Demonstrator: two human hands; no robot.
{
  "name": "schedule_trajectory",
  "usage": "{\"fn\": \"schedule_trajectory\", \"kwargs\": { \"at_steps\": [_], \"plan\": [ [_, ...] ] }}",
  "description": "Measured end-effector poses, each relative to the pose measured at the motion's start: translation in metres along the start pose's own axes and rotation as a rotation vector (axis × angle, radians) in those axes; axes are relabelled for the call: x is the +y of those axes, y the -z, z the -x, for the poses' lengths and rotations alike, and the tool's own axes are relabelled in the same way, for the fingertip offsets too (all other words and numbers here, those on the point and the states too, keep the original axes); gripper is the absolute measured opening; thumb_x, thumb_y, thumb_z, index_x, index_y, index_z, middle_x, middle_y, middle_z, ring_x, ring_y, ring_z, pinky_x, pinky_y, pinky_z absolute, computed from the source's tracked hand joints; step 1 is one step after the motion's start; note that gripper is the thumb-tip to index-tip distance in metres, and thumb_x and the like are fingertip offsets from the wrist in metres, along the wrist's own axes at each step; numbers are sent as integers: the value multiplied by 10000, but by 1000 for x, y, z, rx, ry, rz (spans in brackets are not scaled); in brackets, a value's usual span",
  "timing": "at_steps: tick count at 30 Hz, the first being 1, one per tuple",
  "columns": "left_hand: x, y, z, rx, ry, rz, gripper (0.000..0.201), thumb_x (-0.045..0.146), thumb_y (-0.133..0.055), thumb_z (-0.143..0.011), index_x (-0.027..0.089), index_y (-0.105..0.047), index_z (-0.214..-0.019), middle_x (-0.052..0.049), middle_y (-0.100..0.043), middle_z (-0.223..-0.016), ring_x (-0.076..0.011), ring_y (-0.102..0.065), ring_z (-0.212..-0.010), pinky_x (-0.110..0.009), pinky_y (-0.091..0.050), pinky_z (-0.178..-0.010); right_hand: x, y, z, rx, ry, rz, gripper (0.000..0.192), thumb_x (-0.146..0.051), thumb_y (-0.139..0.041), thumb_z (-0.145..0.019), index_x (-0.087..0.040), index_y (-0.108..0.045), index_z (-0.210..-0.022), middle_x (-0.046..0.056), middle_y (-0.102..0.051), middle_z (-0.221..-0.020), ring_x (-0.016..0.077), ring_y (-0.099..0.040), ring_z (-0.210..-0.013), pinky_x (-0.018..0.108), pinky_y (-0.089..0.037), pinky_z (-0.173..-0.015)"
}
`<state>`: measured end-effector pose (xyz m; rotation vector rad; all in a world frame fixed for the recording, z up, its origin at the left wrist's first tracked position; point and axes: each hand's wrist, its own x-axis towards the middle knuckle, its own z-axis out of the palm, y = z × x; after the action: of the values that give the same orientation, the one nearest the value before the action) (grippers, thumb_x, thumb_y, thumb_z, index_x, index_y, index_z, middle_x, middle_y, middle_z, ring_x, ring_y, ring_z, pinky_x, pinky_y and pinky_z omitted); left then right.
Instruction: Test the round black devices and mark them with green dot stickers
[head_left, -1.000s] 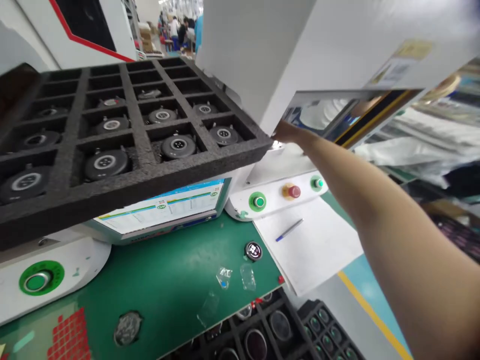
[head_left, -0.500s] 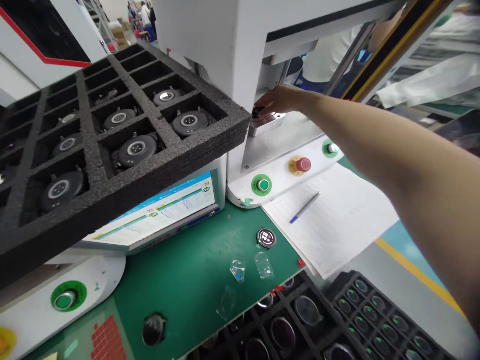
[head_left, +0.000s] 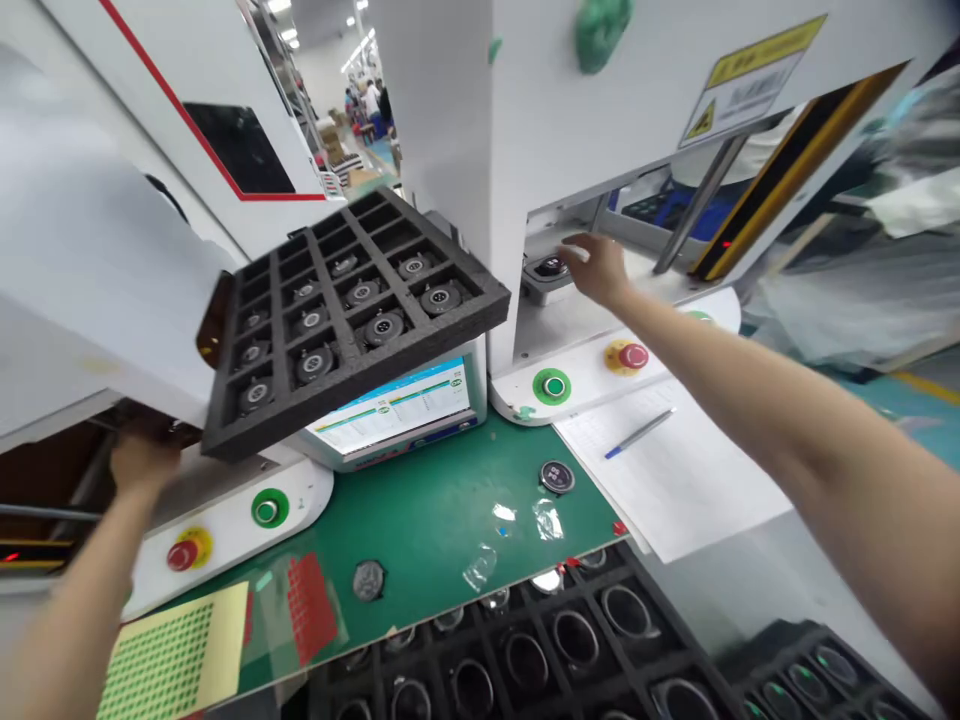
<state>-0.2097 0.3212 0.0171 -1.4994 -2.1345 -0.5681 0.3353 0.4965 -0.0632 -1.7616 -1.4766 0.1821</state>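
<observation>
In the right machine's opening, a dark round watch case point(head_left: 551, 266) sits in a pale metal fixture point(head_left: 549, 292). My right hand point(head_left: 596, 268) is just right of it, fingers curled but apart, holding nothing. My left hand point(head_left: 146, 460) reaches into the left machine's opening; it is blurred, and its fingertips and anything at them are lost in the dark. Between the machines, a black foam tray point(head_left: 360, 375) stands tilted above a monitor, with watch cases lying back-up in several pockets. A lit watch point(head_left: 556, 477) and a dark watch point(head_left: 368, 580) lie on the green mat.
Green buttons point(head_left: 553, 386) and red stop knobs point(head_left: 632, 356) line both machine fronts. The monitor point(head_left: 397, 410) is behind the mat point(head_left: 427, 510). A pen point(head_left: 640, 433) rests on papers point(head_left: 697, 480). Clear film scraps point(head_left: 548, 520), red stickers point(head_left: 311, 605) and another watch tray point(head_left: 592, 690) are nearer.
My right hand has let go at the fixture and drawn back to the right. My left hand has come into view at the left machine. The view has shifted left and widened.
</observation>
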Motion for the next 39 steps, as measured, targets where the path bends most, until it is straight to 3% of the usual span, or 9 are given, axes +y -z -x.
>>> {"fn": "schedule_trajectory", "kwargs": {
  "at_steps": [4, 6, 9, 13, 19, 26, 33, 36, 39],
  "plan": [
    [-12, -10, 75, -37, 13, 119, 175, 227, -443, -839, 156, -590, -776, -47, -625, -728, -224, -629, -746, -375, -530, -739, -41, -17, 120, -187, -32, -137, 268, -347, -550, -968, -163, -612, -1154, 79, -626, -1175, 206, -628, -1023, 416, -539, -888],
    [-10, -11, 130, -237, -113, 244, 172, 280, -481, -810, 190, -613, -746, -34, -653, -725, -191, -638, -684, -307, -542, -692, -68, -40, 179, -402, -5, -203, 262, -358, -563, -962, -164, -622, -1127, 67, -644, -1126, 184, -646, -943, 372, -562, -823],
    [5, -13, 193, -474, -260, 360, 231, 321, -583, -760, 229, -711, -930, -52, -699, -979, -232, -662, -947, -333, -545, -854, -109, -77, 237, -655, 21, -237, 289, -345, -586, -950, -155, -599, -1168, 75, -634, -1136, 185, -648, -937, 372, -571, -796],
    [22, -16, 214, -602, -269, 418, 321, 226, -585, -760, 253, -730, -1045, -89, -635, -1167, -290, -577, -1146, -449, -466, -1014, -142, -101, 255, -782, 18, -197, 316, -348, -588, -948, -160, -585, -1202, 84, -618, -1185, 204, -638, -992, 401, -560, -838],
    [32, -15, 212, -703, -145, 578, 345, 158, -577, -723, 241, -733, -1019, -88, -658, -1124, -308, -590, -1101, -506, -453, -1003, -159, -93, 254, -749, -48, -142, 322, -350, -582, -950, -173, -581, -1219, 94, -598, -1237, 217, -621, -1047, 429, -542, -887],
    [55, 25, 214, -652, 221, 980, 347, 422, -606, -743, 173, -677, -974, -154, -686, -1043, -302, -686, -908, -484, -561, -823, -185, -52, 260, -714, 11, -359, 321, -351, -587, -947, -164, -585, -1208, 86, -611, -1205, 213, -632, -1015, 415, -553, -860],
    [83, 118, 264, -558, 505, 1352, 505, 592, -655, -741, 138, -664, -962, -105, -717, -865, -224, -713, -757, -339, -593, -711, -185, 40, 370, -619, 142, -827, 160, -327, -566, -937, -185, -636, -919, 45, -685, -936, 172, -664, -871, 334, -572, -803],
    [100, 160, 288, -518, 452, 1415, 401, 509, -689, -779, 157, -690, -969, -58, -713, -805, -175, -686, -661, -279, -577, -630, -180, 93, 411, -553, 139, -1005, 109, -328, -619, -877, -224, -626, -910, 43, -694, -974, 177, -680, -892, 309, -585, -792],
    [112, 195, 305, -449, 219, 1389, 249, 405, -639, -862, 190, -715, -962, -49, -716, -860, -153, -675, -667, -243, -562, -613, -180, 134, 430, -381, 155, -1183, 66, -221, -696, -818, -245, -636, -832, 20, -707, -872, 158, -693, -789, 264, -591, -694]
  ]
}}
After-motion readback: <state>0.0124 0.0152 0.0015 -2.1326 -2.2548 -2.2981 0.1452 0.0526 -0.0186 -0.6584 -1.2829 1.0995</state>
